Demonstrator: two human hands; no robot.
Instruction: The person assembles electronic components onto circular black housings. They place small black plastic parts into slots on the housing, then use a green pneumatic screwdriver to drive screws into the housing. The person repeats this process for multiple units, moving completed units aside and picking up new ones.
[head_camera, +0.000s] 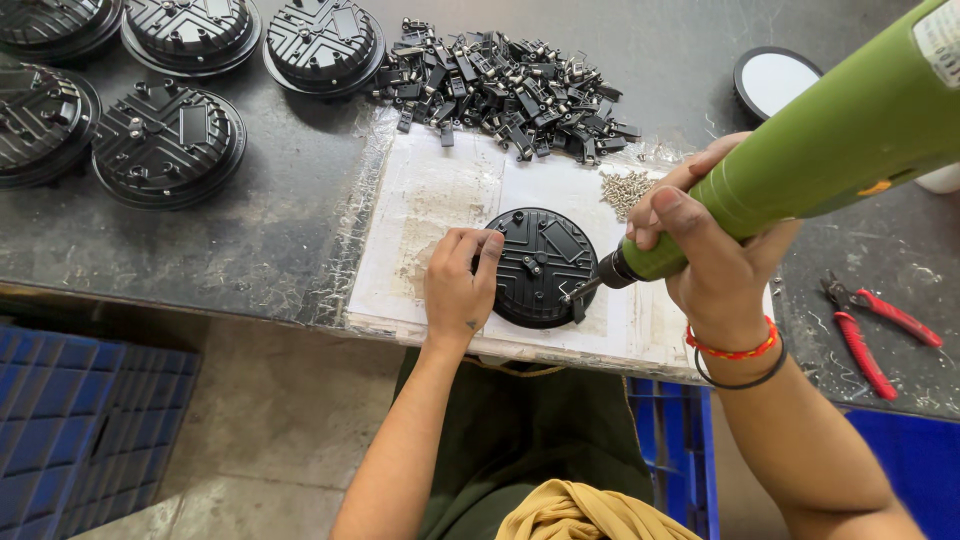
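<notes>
A round black ribbed housing (540, 262) lies on a white worn sheet (440, 200) at the table's front edge. My left hand (460, 288) presses on its left rim, fingers curled against it. My right hand (712, 250) grips a green electric screwdriver (830, 140) that slants down to the left. Its bit tip (572, 292) touches the housing's lower right rim beside a small black clip. A small heap of silver screws (625, 190) lies just above the right hand.
A pile of black clips (500, 80) sits at the back middle. Several more black housings (165, 140) fill the back left. A white-faced round lamp (775, 80) is at back right, red pliers (870, 330) lie at right. Blue crates (80, 430) stand below.
</notes>
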